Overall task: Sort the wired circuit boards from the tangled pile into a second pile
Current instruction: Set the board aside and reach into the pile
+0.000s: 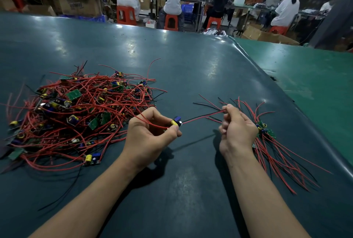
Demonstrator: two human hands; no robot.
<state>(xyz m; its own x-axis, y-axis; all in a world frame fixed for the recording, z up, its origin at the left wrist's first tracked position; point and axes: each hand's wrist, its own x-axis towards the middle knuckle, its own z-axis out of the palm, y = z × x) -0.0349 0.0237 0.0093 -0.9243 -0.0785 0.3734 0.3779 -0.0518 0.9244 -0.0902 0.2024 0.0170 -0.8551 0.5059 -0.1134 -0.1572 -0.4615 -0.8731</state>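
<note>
A tangled pile (pixel 76 108) of small green circuit boards with red and black wires lies on the left of the table. My left hand (pixel 149 134) pinches one circuit board (pixel 176 121), which carries a yellow and a blue part, just above the table. Its red and black wires (pixel 202 116) stretch rightward into my right hand (pixel 236 127), whose curled fingers grip their ends. A second, smaller pile (pixel 267 138) of boards with long red wires lies under and to the right of my right hand.
The dark green table mat (pixel 181 69) ends at a raised edge (pixel 267 77) on the right, with a lighter green surface (pixel 309 77) beyond. Past the far edge, several people sit on orange stools (pixel 126 15) at workbenches among cardboard boxes.
</note>
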